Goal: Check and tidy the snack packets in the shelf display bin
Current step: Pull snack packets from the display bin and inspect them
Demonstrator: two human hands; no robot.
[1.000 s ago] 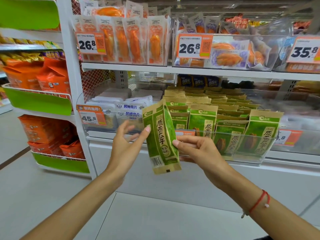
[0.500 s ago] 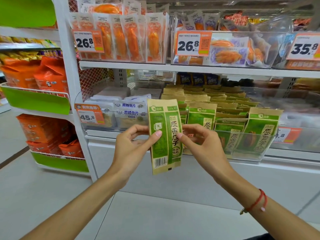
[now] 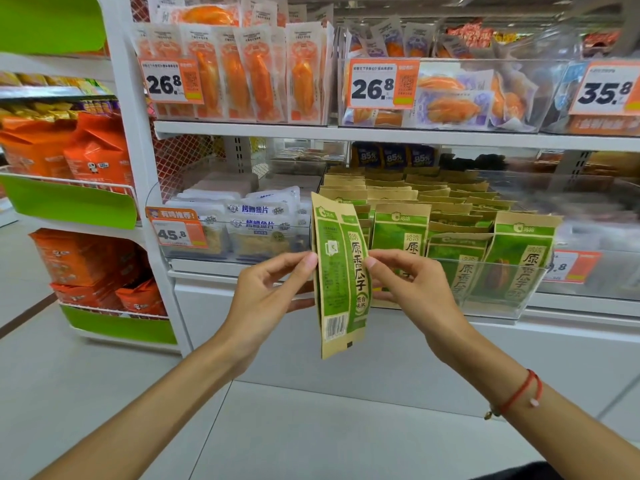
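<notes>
A green and tan snack packet [image 3: 341, 278] hangs upright in front of the shelf, turned partly edge-on so its side panel and barcode show. My left hand [image 3: 266, 299] pinches its left edge at mid-height and my right hand [image 3: 412, 289] pinches its right edge. Behind it stands the clear display bin [image 3: 498, 306], filled with several rows of the same green packets [image 3: 401, 233]; the front ones lean at uneven angles.
Left of the bin is another clear bin of white fish-snack packets [image 3: 256, 223] with a 45.8 price tag [image 3: 176, 230]. The shelf above [image 3: 381, 133] carries orange packets and price tags. Orange bags fill a side rack [image 3: 79, 161] at left. Pale floor tiles lie below.
The packet has been rotated from tilted to upright and turned further edge-on. Both hands moved closer together on its sides, and the view came slightly nearer the shelf.
</notes>
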